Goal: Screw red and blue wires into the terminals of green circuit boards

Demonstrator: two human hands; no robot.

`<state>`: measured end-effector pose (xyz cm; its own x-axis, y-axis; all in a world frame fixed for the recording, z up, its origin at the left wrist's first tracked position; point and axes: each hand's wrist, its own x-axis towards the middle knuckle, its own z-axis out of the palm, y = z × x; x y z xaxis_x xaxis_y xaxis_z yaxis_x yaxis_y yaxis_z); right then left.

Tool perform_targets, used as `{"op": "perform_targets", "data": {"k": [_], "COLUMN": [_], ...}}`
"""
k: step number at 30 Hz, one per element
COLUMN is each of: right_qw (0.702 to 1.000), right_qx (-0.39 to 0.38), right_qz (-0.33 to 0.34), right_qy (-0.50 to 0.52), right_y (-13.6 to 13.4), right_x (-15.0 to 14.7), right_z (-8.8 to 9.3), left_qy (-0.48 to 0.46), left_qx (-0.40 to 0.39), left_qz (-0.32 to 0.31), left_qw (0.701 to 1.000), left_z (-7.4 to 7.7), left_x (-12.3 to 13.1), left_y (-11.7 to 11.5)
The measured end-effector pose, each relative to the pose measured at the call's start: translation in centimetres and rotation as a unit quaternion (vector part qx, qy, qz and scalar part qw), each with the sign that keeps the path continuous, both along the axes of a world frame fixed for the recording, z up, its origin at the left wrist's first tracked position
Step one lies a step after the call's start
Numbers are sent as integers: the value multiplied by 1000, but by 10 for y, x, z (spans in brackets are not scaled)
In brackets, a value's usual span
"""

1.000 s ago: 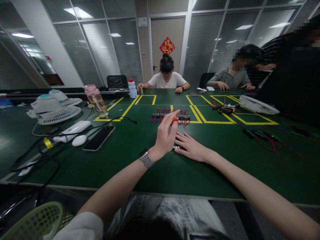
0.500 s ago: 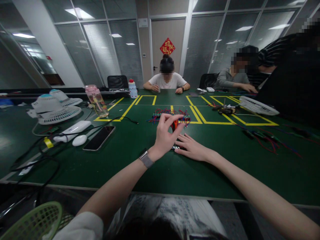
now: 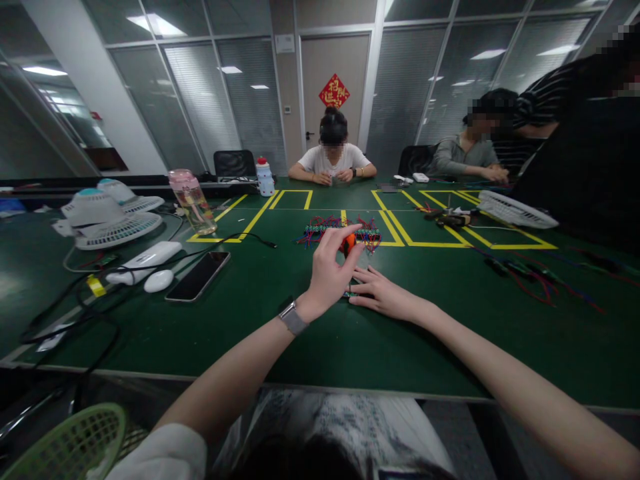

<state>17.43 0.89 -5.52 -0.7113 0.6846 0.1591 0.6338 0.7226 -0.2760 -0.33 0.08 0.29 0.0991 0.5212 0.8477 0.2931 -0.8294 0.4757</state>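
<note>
In the middle of the table my left hand [image 3: 333,260] is closed, its fingers and thumb curled around the orange-and-black handle of a screwdriver [image 3: 349,245]. The tool stands upright, and its thin shaft points down at a small green circuit board [image 3: 349,294]. My right hand [image 3: 383,293] lies low on the table with fingers spread, the tips touching the right side of that board. Much of the board is hidden behind my hands. Just beyond, a row of green circuit boards [image 3: 370,235] with red and blue wires lies on the table.
At left are a phone [image 3: 199,276], a white mouse [image 3: 159,281], cables, white fans [image 3: 117,227] and a pink-lided bottle [image 3: 190,203]. Tools [image 3: 453,217], a white fan grille [image 3: 517,208] and wired boards [image 3: 525,270] lie at right. People sit across the table.
The screwdriver's handle shows more orange above my left fingers, and those fingers have shifted slightly around it. My right hand stays nearly still. The person opposite has brought both hands together.
</note>
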Motion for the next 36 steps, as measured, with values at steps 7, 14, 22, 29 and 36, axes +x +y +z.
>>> {"op": "perform_targets", "data": {"k": [7,14,22,29,36], "right_qw": [1000,997,996,995,996], "right_qx": [-10,-38,-42,-45,-40], "right_qz": [-11,-10,-20,-16,-18], "right_qy": [21,72,76,87,72], "right_y": [-1,1,1,3,1], "right_x": [0,0,-1,0,-2], "right_z": [1,2,2,0,4], "left_qy": [-4,3,6,-3,10], "left_qx": [-29,-8,-2,-2,0], "left_qz": [-47,-29,-40,-17,-4], "left_qw": [998,1000,999,1000,1000], "left_z": [0,1,2,0,2], "left_x": [-1,0,0,1,0], "left_y": [0,0,-4,-1,-4]}}
